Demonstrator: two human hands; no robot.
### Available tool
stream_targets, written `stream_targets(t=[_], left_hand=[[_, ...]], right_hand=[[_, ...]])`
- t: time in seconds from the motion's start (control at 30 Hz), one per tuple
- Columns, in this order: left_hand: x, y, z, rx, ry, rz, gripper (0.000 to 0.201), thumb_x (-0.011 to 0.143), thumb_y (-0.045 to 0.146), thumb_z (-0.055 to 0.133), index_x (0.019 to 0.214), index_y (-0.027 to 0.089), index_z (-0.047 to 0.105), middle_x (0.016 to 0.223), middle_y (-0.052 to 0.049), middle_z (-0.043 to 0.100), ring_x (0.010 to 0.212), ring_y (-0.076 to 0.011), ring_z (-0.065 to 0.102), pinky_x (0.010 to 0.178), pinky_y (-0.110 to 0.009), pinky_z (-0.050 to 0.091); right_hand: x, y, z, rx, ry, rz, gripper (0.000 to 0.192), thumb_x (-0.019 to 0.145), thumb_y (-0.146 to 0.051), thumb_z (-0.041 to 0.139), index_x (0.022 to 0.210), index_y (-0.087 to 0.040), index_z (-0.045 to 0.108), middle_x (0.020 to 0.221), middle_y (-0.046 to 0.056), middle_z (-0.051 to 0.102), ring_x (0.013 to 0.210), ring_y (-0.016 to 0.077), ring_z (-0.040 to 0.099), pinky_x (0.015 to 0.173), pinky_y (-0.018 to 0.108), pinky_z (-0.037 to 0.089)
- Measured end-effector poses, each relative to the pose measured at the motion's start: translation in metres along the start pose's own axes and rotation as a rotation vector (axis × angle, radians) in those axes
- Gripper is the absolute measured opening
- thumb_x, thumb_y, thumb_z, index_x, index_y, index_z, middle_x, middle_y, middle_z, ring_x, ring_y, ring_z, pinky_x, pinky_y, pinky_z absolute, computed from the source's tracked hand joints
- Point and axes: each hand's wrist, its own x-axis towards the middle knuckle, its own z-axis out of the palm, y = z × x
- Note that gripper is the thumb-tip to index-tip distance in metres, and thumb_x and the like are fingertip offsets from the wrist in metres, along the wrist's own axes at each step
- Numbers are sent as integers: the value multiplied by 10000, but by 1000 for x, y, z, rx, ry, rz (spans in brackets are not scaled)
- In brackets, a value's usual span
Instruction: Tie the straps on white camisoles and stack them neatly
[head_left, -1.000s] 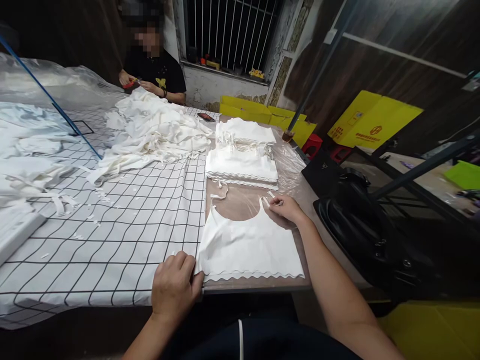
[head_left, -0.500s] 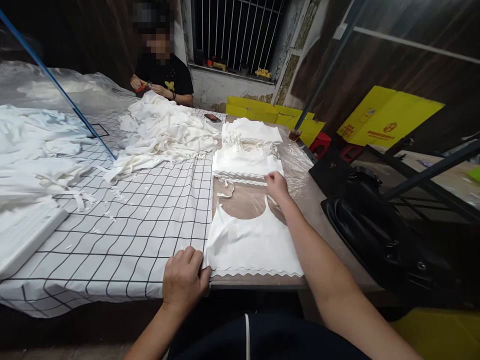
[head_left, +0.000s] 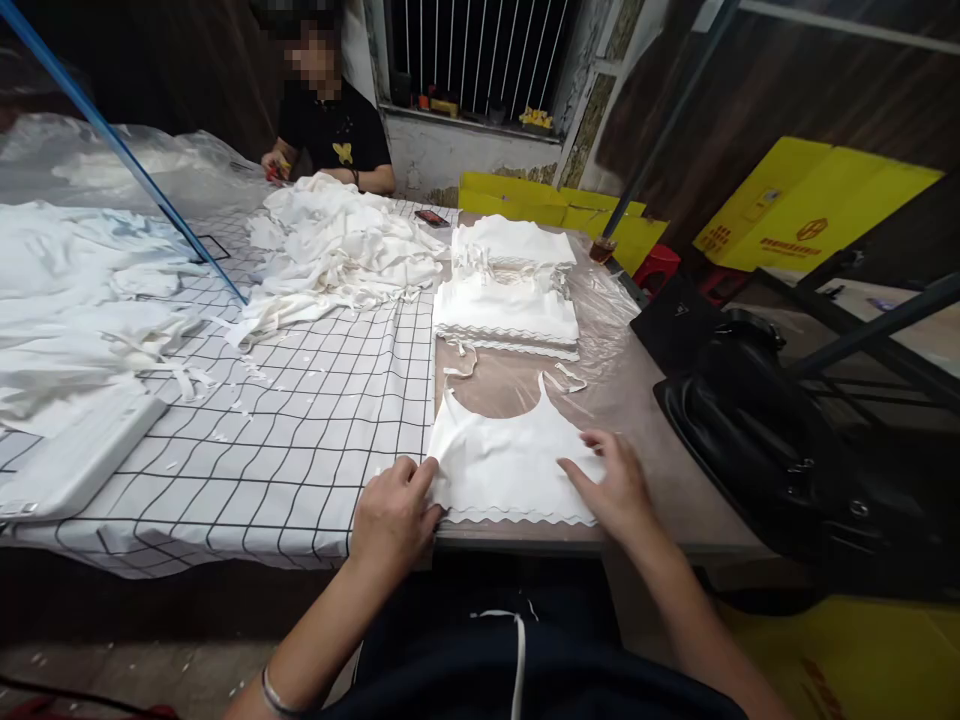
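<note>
A white camisole [head_left: 510, 465] with thin straps and a wavy hem lies flat at the table's front edge, its neckline facing away from me. My left hand [head_left: 396, 508] has its fingers curled at the left side of the camisole, thumb and forefinger closed on that edge. Over the right side of the garment, my right hand [head_left: 613, 488] is open, thumb and fingers spread apart, its fingertips at the fabric. Just beyond the straps sits a neat stack of white camisoles [head_left: 506, 310], with another folded stack [head_left: 514, 242] behind it.
Loose white garments [head_left: 349, 240] are heaped on the checked tablecloth [head_left: 337, 420]; more lie at left beside a flat white box [head_left: 86, 455]. A black bag [head_left: 757, 440] sits at right. Across the table, a person [head_left: 330, 135] holds red-handled scissors. A blue pole [head_left: 127, 150] slants at left.
My right hand has come back from the strap and the stack's edge to the camisole's right side, and has opened. My left hand stays at the left edge. The view has shifted slightly.
</note>
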Motion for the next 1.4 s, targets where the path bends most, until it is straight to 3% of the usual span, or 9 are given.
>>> stream_targets(t=[0.2,0.37,0.57,0.8,0.93,1.13,1.23,1.33,1.4], left_hand=[[9,6,1,-161,123,-103,192,725,92,460,857,204,543,713,-13,577,602,-159,520,596,-263,387],[-1,2,-4,-120,148,-286,142,709,143,475,823,220,511,630,12,540,584,-166,511,575,-263,364],[-10,-11,-44,-349,-271,-269,148,799,361,546,817,215,556,653,12,549,601,-161,523,558,-257,387],[62,0,-40,-175,-169,-423,377,899,505,433,685,204,507,701,-20,602,649,-163,536,588,-274,357],[110,-1,-13,-57,-384,-426,302,858,451,508,681,207,522,724,-36,642,699,-203,581,583,-283,340],[117,-31,-12,-181,-383,-512,99,790,209,514,774,200,611,785,-33,662,725,-198,600,619,-286,425],[109,-28,-11,-190,-246,-175,247,787,122,491,948,200,661,1024,-68,656,895,-208,599,739,-313,461],[104,-21,-5,-282,-342,286,294,821,84,484,985,218,688,1075,-65,657,982,-208,561,856,-348,429],[102,-25,-4,-241,-417,366,227,843,105,498,870,208,698,941,-57,677,919,-212,554,851,-376,396]], right_hand=[[-57,46,-33,-182,-71,187,670,606,-501,746,1197,-254,548,1146,104,620,991,309,580,862,455,441],[-55,24,-11,-181,-47,-14,197,805,-412,622,931,-281,698,998,73,664,922,269,583,829,404,415],[-55,29,-12,-60,-86,-86,217,861,-431,579,781,-273,705,813,53,673,823,244,601,799,390,396],[-59,35,-20,0,-70,-155,288,910,-478,541,778,-268,687,772,26,678,783,213,612,757,365,402],[-59,39,-23,1,-52,-202,293,924,-478,533,794,-262,681,767,20,678,765,203,611,729,352,412],[-59,54,-36,-15,-59,-183,320,925,-513,516,798,-265,675,773,19,681,771,207,619,744,359,426],[-58,58,-38,-3,-84,-167,340,916,-537,511,789,-271,679,776,20,681,779,210,622,742,356,434],[-56,59,-39,5,-98,-151,370,905,-569,505,768,-271,677,767,20,677,782,212,623,735,354,438],[-56,61,-41,1,-111,-133,394,900,-593,495,761,-273,677,767,19,675,783,213,623,731,356,437]])
